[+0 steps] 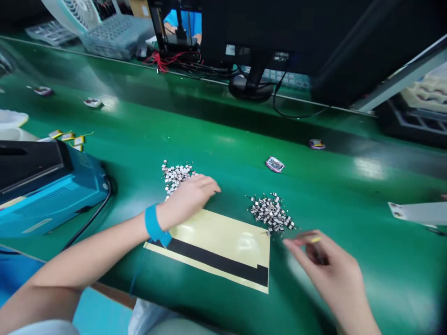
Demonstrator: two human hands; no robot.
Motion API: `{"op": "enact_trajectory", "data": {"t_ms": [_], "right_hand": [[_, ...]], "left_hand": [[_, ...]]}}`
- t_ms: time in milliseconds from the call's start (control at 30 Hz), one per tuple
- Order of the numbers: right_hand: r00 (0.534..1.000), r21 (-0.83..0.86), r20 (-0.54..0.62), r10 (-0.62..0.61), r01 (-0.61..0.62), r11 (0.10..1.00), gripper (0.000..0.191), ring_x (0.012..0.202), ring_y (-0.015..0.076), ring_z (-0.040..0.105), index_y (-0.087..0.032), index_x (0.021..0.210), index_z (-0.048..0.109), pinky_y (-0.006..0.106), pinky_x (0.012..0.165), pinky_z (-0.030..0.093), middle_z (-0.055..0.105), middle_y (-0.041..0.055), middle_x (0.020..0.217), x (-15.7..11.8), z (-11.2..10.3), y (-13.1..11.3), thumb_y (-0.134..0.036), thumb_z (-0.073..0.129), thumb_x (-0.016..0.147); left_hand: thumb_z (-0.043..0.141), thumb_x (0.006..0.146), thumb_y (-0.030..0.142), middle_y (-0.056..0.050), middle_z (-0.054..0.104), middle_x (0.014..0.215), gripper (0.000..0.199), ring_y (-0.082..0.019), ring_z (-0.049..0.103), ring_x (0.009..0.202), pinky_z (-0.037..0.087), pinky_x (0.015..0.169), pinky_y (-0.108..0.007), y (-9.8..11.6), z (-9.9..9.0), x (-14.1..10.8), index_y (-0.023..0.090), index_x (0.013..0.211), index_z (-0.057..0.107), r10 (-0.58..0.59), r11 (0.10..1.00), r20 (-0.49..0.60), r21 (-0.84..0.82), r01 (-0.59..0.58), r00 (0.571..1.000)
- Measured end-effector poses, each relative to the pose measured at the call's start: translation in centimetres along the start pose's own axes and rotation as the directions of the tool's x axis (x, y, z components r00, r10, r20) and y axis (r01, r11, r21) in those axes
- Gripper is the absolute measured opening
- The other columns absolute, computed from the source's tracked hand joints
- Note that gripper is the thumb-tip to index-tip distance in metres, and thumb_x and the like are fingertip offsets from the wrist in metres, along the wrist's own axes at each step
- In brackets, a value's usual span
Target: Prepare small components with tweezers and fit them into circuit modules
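Note:
My left hand (pixel 190 197), wearing a blue wristband (pixel 152 223), is palm down at the edge of a heap of small white parts with dark ends (pixel 174 174). Its fingers stretch to the right, and their undersides are hidden. My right hand (pixel 328 265) hovers over the green table, thumb and forefinger pinched together; a small yellow spot shows at the fingers, and whatever they hold is too blurred to name. Just up and left of it is a second heap of the small parts (pixel 270 213). Between my hands lies a pale yellow sheet (pixel 223 232) with a black strip (pixel 216 258).
A blue machine (pixel 84 181) with a black cable stands at the left. Small oval devices (pixel 275 164) are scattered farther back. Behind them are a monitor stand (pixel 251 86), red wires (pixel 159 60), trays (pixel 118 35) and a fan (pixel 78 14). A white strip (pixel 419 213) is at right.

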State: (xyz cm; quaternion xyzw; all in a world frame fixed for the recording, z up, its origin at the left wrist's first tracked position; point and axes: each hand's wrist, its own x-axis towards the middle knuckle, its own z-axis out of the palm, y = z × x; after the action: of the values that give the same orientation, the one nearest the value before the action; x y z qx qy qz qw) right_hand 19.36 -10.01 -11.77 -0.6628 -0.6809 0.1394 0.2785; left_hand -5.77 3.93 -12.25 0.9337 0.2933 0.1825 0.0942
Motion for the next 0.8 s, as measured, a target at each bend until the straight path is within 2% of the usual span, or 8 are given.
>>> {"op": "enact_trajectory", "data": {"t_ms": [67,167,267,367,467,567,667,800], "right_hand": [[0.957,-0.01,0.283,-0.069,0.075,0.997,0.011,0.043,0.0094,0.043,-0.019,0.07,0.052,0.021,0.041,0.033,0.05,-0.0017,0.057,-0.5,-0.2,-0.5,-0.025,0.054,0.079],[0.818,-0.047,0.569,-0.081,0.131,0.99,0.005,0.058,0.0137,0.058,-0.022,0.083,0.055,0.022,0.049,0.041,0.058,-0.0005,0.071,-1.6,0.2,-1.1,-0.02,0.054,0.079],[0.754,-0.149,0.655,-0.048,0.191,0.97,0.009,0.066,0.0188,0.061,-0.021,0.086,0.055,0.026,0.051,0.044,0.059,0.0013,0.079,-2.4,1.2,-1.2,-0.019,0.054,0.078],[0.746,-0.213,0.666,-0.022,0.219,0.952,0.006,0.064,0.0203,0.061,-0.019,0.084,0.055,0.028,0.049,0.044,0.059,0.0021,0.078,-2.5,1.7,-1.3,-0.018,0.054,0.078],[0.754,-0.211,0.656,0.0,0.184,0.96,0.006,0.065,0.0196,0.061,-0.018,0.084,0.056,0.027,0.051,0.044,0.059,0.0018,0.077,-2.0,1.4,-1.7,-0.017,0.055,0.078],[0.789,-0.207,0.614,0.03,0.125,0.97,0.009,0.067,0.0189,0.061,-0.018,0.086,0.059,0.027,0.054,0.045,0.059,0.0025,0.078,-1.5,0.6,-2.2,-0.016,0.056,0.078],[0.801,-0.189,0.597,0.031,0.103,0.977,0.014,0.07,0.0184,0.061,-0.02,0.092,0.06,0.026,0.057,0.045,0.06,0.0029,0.081,-1.3,0.1,-2.7,-0.017,0.056,0.078],[0.801,-0.214,0.598,0.035,0.118,0.97,0.015,0.07,0.018,0.061,-0.018,0.092,0.059,0.026,0.059,0.046,0.06,0.0036,0.085,-1.7,0.3,-3.3,-0.019,0.057,0.077]], "left_hand": [[0.04,0.083,0.01,-0.008,0.063,0.09,0.019,-0.019,0.056,0.083,0.046,0.076,-0.032,-2.2,-0.8,-0.4,0.01,0.091,0.058,-0.088,0.99,0.056,0.111,0.081,0.995],[0.041,0.083,0.011,-0.011,0.061,0.093,0.02,-0.021,0.055,0.087,0.044,0.077,-0.034,-4.0,-1.0,-0.2,0.009,0.094,0.058,-0.13,0.967,0.132,0.238,0.096,0.983],[0.042,0.082,0.011,-0.013,0.06,0.086,0.018,-0.023,0.055,0.083,0.044,0.074,-0.036,-4.5,-0.3,0.5,0.007,0.085,0.06,-0.194,0.924,0.203,0.366,0.109,0.96],[0.041,0.081,0.01,-0.013,0.058,0.076,0.021,-0.023,0.055,0.075,0.044,0.068,-0.035,-4.6,0.3,1.0,0.008,0.07,0.058,-0.26,0.893,0.229,0.426,0.143,0.938],[0.042,0.081,0.01,-0.012,0.057,0.072,0.02,-0.023,0.055,0.072,0.043,0.065,-0.033,-4.5,0.0,1.2,0.008,0.069,0.058,-0.273,0.897,0.203,0.407,0.172,0.94],[0.049,0.079,0.016,-0.009,0.059,0.074,0.013,-0.021,0.055,0.074,0.043,0.066,-0.03,-3.2,-1.3,1.6,0.01,0.073,0.06,-0.26,0.939,0.103,0.26,0.226,0.96],[0.051,0.079,0.024,-0.003,0.059,0.074,0.015,-0.014,0.055,0.068,0.043,0.062,-0.023,-0.2,-2.1,2.4,0.012,0.081,0.06,-0.237,0.963,0.057,-0.121,0.242,0.97],[0.048,0.081,0.021,-0.001,0.061,0.078,0.02,-0.01,0.057,0.069,0.044,0.06,-0.019,4.6,-1.1,2.9,0.017,0.095,0.061,-0.091,0.786,0.205,-0.586,0.196,0.975]]}}
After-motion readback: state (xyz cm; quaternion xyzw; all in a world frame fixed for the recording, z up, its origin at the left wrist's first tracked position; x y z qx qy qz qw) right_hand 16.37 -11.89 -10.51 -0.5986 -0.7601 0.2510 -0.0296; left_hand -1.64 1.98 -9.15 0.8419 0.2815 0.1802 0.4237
